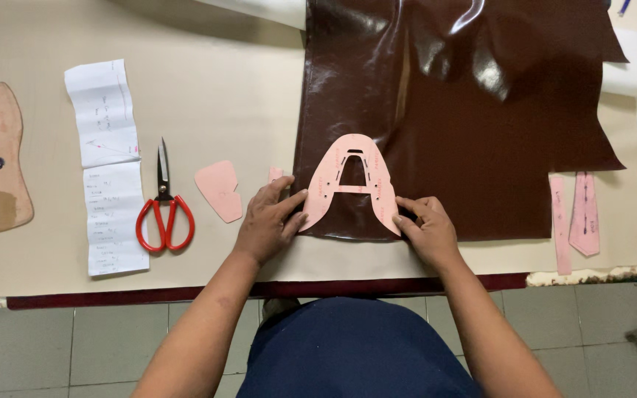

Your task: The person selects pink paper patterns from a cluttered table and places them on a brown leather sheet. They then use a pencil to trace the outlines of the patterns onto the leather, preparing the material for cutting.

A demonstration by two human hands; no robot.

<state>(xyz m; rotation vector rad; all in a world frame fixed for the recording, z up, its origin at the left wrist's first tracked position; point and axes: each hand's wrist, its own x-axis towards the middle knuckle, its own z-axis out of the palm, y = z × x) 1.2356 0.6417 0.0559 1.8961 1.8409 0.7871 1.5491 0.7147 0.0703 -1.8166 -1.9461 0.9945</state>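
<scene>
At six o'clock of brown leather sheet [466, 110], pressing pink template [351, 184] flat: left hand [268, 221] open at eight o'clock, right hand [427, 230] open at four.

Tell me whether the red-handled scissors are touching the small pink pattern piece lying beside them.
Apart. The head view shows the scissors and the small pink piece lying separately, with a strip of bare beige table plainly visible between them.
</scene>
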